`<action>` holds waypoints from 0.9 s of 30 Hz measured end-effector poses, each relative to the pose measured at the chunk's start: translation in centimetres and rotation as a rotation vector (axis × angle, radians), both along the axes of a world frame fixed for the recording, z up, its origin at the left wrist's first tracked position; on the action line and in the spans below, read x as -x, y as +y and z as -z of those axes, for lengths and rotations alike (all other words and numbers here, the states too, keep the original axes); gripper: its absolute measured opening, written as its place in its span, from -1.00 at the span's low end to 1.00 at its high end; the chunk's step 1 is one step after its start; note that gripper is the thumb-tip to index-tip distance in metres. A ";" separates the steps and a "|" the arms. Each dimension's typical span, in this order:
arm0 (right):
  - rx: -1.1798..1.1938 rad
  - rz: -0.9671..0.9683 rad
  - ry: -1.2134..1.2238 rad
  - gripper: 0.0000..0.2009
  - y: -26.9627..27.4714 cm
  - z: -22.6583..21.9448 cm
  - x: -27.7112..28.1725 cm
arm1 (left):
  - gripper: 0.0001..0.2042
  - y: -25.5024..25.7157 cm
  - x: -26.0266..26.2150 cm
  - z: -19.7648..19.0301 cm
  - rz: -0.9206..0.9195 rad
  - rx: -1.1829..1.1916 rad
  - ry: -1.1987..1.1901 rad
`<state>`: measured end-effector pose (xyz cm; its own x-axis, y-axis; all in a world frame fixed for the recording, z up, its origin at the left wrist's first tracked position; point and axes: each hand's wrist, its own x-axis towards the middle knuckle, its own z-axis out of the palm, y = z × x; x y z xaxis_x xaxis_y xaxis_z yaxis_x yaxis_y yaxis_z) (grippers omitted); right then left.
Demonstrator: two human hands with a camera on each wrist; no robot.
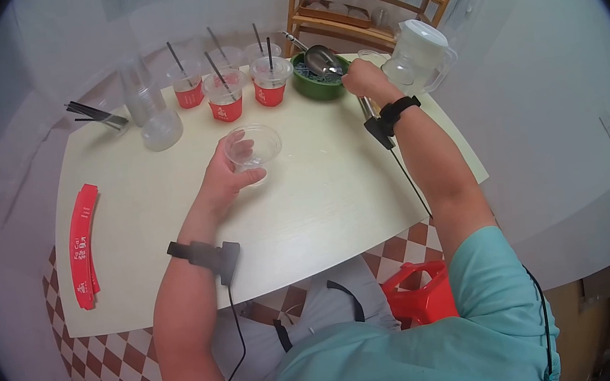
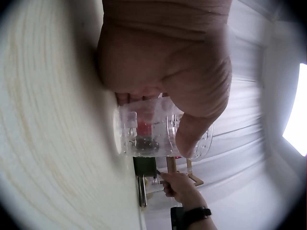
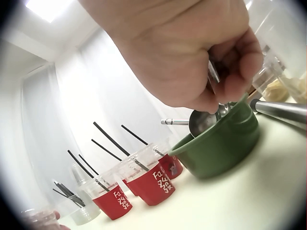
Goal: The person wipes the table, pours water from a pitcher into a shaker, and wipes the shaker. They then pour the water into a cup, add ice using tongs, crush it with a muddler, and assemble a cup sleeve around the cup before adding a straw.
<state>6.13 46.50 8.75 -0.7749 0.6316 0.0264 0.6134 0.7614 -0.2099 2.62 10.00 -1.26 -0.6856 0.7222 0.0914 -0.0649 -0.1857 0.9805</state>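
In the head view my left hand [image 1: 231,170] grips a clear plastic cup [image 1: 264,144] low over the table, fingers around one side and thumb on the other. The left wrist view shows this cup [image 2: 148,127] with nothing but see-through wall between the fingers. My right hand [image 1: 369,81] is at the rim of a green bowl [image 1: 320,89], pinching the handle of a metal scoop [image 1: 322,60]. In the right wrist view the scoop's rounded part [image 3: 200,122] dips inside the green bowl [image 3: 218,148]. Curled fingers partly hide the handle.
Several drink cups with red sleeves [image 1: 226,109] and black straws stand left of the bowl. Nested clear cups [image 1: 161,128] and loose black straws [image 1: 97,115] lie farther left. Red sleeves [image 1: 81,246] rest at the left edge. A white-lidded pitcher [image 1: 421,53] stands right.
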 end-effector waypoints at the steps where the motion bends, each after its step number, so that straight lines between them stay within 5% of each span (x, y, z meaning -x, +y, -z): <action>1: -0.033 -0.026 0.045 -0.75 0.4 0.3 0.2 | -0.12 0.0 0.0 0.1 0.001 -0.001 -0.001; 9: -0.027 -0.079 0.112 -0.70 1.8 -1.5 -1.8 | -0.11 0.0 -0.1 -0.3 -0.007 0.024 0.005; 11: 0.063 -0.168 0.330 -0.69 1.5 -2.3 -3.7 | -0.11 0.0 -0.1 -0.2 -0.009 0.019 0.008; 15: 0.387 -0.224 0.421 -0.70 -5.7 -6.1 -9.6 | -0.10 0.1 0.0 0.0 -0.016 0.032 0.035; 20: 0.634 -0.565 0.175 -0.67 -11.6 -5.2 -12.1 | -0.10 0.2 -0.2 0.0 -0.007 0.002 0.023; 24: 0.646 -0.603 0.104 -0.65 -12.7 -4.6 -11.6 | -0.11 0.1 0.0 0.2 -0.023 -0.006 0.032; 27: 0.547 -0.349 0.246 -0.65 -10.9 -6.6 -10.9 | -0.11 0.0 0.0 0.1 -0.003 -0.006 -0.003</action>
<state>17.05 35.61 15.39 -0.9473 0.3194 -0.0239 0.2376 0.6508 -0.7211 2.66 10.00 -1.33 -0.6881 0.7195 0.0938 -0.0669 -0.1916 0.9792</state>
